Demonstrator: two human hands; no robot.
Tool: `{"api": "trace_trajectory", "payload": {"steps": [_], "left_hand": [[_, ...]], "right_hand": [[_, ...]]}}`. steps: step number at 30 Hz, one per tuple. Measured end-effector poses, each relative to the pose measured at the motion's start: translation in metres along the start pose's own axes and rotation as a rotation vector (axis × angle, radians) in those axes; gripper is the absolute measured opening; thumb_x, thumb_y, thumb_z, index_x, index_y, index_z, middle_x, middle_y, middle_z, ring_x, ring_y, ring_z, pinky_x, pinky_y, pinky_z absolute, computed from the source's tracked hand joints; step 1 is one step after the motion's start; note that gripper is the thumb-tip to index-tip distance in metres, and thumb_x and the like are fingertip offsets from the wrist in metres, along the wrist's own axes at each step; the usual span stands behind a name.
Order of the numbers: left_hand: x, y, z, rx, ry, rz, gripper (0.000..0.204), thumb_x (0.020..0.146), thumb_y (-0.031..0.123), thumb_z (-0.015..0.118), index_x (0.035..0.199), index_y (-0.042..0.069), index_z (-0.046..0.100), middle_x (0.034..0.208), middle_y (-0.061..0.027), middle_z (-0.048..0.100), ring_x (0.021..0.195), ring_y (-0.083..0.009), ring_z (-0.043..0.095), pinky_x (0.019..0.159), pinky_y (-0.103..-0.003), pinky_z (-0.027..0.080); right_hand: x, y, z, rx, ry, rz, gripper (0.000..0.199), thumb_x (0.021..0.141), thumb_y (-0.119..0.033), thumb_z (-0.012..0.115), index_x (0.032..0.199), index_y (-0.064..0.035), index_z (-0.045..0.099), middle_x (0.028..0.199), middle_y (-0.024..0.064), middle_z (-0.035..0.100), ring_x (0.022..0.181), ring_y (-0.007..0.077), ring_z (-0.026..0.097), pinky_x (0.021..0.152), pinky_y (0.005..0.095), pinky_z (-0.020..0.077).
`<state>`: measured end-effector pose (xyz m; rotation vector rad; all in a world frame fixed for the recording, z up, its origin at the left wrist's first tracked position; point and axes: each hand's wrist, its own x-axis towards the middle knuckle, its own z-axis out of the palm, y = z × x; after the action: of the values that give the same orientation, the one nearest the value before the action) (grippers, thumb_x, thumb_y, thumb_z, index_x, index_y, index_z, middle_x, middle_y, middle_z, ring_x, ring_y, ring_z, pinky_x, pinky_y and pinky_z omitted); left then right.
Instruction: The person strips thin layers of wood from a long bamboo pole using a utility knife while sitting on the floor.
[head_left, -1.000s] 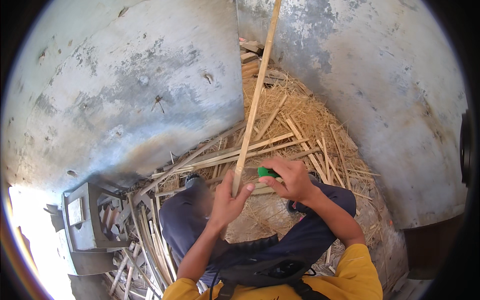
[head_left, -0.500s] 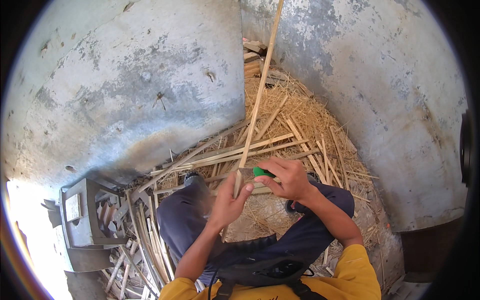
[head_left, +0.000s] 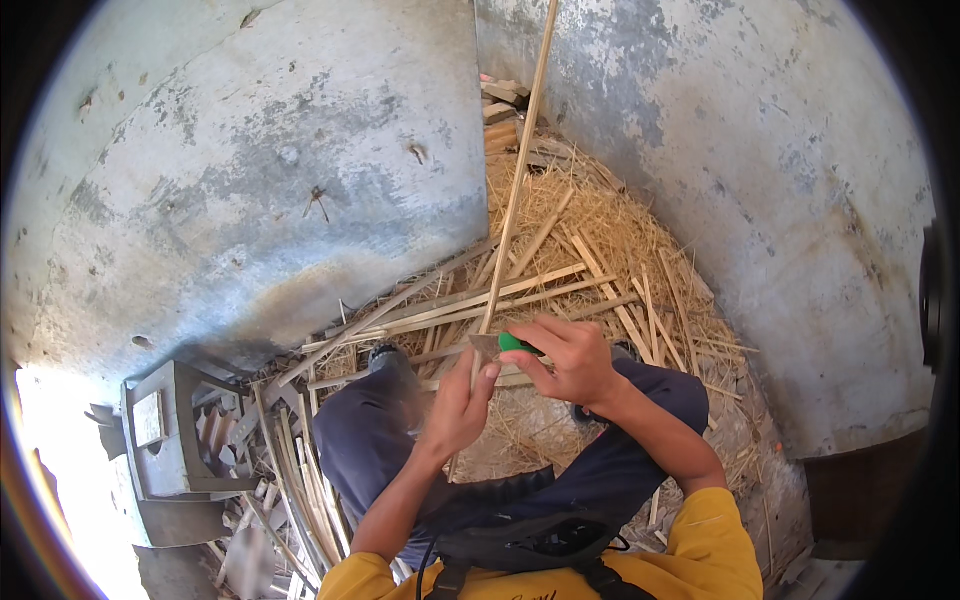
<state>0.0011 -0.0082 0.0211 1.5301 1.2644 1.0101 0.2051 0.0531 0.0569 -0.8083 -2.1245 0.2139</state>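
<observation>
A long, pale wooden strip (head_left: 513, 205) slants from the top of the head view down between my legs. My left hand (head_left: 459, 407) is closed around its lower part, thumb along the near side. In my right hand (head_left: 569, 355) is a knife with a green handle (head_left: 518, 343). Its short, flat grey blade (head_left: 484, 345) lies against the strip just above my left fingers. Whether the edge cuts into the wood is too small to tell. The strip's lower end shows below my left wrist.
Several loose wooden strips (head_left: 540, 287) lie across straw (head_left: 610, 215) beyond my feet. More strips (head_left: 300, 480) are piled at the left, beside a grey box-like frame (head_left: 165, 430). Worn plaster walls (head_left: 330, 130) rise on both sides. Bricks (head_left: 500, 100) sit in the far gap.
My right hand has shifted slightly left with the knife, and more of the blade's flat side shows. The strip's upper part leans a little further left. My left hand has moved slightly left.
</observation>
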Motion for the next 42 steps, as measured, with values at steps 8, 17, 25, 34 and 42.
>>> {"api": "trace_trajectory", "payload": {"steps": [8, 17, 25, 34, 42], "left_hand": [[0.001, -0.004, 0.002, 0.052, 0.066, 0.034, 0.033, 0.114, 0.024, 0.052, 0.132, -0.003, 0.056, 0.085, -0.0225, 0.063, 0.077, -0.0397, 0.061, 0.075, -0.048, 0.048], [0.001, -0.002, 0.004, 0.056, -0.005, -0.058, 0.031, 0.115, 0.028, 0.052, 0.122, -0.003, 0.056, 0.081, -0.0210, 0.061, 0.074, -0.0361, 0.060, 0.072, -0.047, 0.046], [0.001, -0.003, 0.006, 0.130, 0.051, 0.071, 0.031, 0.116, 0.030, 0.050, 0.112, 0.000, 0.055, 0.064, -0.0060, 0.052, 0.057, -0.0152, 0.050, 0.057, -0.037, 0.041], [-0.007, 0.020, -0.003, 0.142, 0.012, -0.054, 0.033, 0.115, 0.029, 0.053, 0.116, -0.004, 0.053, 0.080, -0.0298, 0.061, 0.078, -0.0533, 0.058, 0.071, -0.054, 0.044], [-0.017, 0.025, -0.003, 0.206, -0.015, -0.102, 0.033, 0.115, 0.031, 0.053, 0.113, -0.003, 0.051, 0.073, -0.0297, 0.060, 0.074, -0.0543, 0.061, 0.068, -0.055, 0.045]], "right_hand": [[0.007, 0.000, -0.002, -0.040, 0.008, 0.030, 0.028, 0.093, -0.029, 0.083, 0.107, -0.0057, 0.079, 0.086, 0.0075, 0.074, 0.064, 0.0264, 0.070, 0.055, 0.0355, 0.0522], [0.013, 0.012, -0.009, -0.061, 0.073, -0.007, 0.027, 0.093, -0.028, 0.082, 0.107, -0.0049, 0.078, 0.087, 0.0074, 0.075, 0.066, 0.0262, 0.071, 0.057, 0.0361, 0.0531], [0.014, 0.020, -0.016, -0.110, 0.055, 0.003, 0.026, 0.092, -0.027, 0.083, 0.106, -0.0055, 0.078, 0.084, 0.0064, 0.072, 0.064, 0.0259, 0.069, 0.055, 0.0368, 0.0512], [0.014, 0.024, -0.014, -0.111, 0.051, -0.006, 0.030, 0.095, -0.033, 0.081, 0.109, -0.0077, 0.077, 0.089, 0.0055, 0.075, 0.066, 0.0244, 0.071, 0.056, 0.0360, 0.0533], [0.021, 0.033, -0.021, -0.073, 0.117, 0.053, 0.027, 0.096, -0.031, 0.080, 0.107, -0.0067, 0.077, 0.091, 0.0076, 0.078, 0.067, 0.0252, 0.073, 0.056, 0.0354, 0.0550]]}}
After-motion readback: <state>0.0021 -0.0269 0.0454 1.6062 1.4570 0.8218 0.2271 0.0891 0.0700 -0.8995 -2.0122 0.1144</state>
